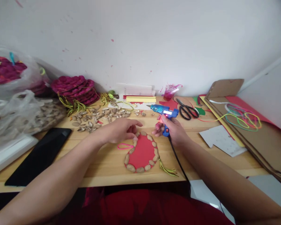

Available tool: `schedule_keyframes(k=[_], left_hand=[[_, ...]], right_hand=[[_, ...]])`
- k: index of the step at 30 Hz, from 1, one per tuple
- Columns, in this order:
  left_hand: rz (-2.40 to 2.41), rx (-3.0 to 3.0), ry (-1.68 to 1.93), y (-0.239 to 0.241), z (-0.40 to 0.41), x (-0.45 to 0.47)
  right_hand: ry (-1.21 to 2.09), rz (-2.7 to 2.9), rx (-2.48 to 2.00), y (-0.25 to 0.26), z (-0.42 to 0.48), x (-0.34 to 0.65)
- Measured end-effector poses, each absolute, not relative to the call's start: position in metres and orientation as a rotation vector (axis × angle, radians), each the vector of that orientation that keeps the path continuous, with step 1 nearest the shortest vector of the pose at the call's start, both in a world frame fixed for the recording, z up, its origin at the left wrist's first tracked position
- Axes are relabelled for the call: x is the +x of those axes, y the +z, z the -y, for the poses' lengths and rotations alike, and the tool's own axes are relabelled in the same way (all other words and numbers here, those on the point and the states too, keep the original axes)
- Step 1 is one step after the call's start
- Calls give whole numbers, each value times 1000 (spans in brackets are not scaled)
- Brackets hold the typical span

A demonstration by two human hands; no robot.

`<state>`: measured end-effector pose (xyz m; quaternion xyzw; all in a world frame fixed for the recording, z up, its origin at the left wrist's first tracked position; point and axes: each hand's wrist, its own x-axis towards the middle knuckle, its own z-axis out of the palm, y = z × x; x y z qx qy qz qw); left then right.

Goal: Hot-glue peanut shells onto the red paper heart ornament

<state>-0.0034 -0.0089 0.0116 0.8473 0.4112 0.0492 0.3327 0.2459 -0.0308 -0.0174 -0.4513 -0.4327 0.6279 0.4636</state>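
Observation:
My right hand is wrapped round a blue hot glue gun, its nozzle aimed left and a black cord trailing from its handle. A red bean-shaped cutout lies flat on the table, edged with a row of tan peanut shells. A pink loop sticks out from its left side, and a yellow-green tassel from its right. Over the cutout's upper left edge is my left hand, fingers apart and bent, thumb tip at a shell there. Nothing shows between its fingers.
Loose shells are scattered behind my left hand. Stacked magenta pieces, a clear bag of shells and a black flat object lie left. Black scissors, a cup, cardboard and coloured cords are right.

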Motion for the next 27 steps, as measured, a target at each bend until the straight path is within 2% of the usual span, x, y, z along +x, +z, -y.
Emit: schedule_keyframes(k=[6, 13, 27], left_hand=[[-1060, 2551, 401, 10, 25, 12], [-957, 2855, 160, 0, 51, 21], [-973, 2859, -58, 7, 63, 31]], right_hand=[[1453, 1113, -1114, -18, 31, 246], [1378, 1076, -1194, -20, 28, 246], [1351, 1081, -1269, -23, 28, 247]])
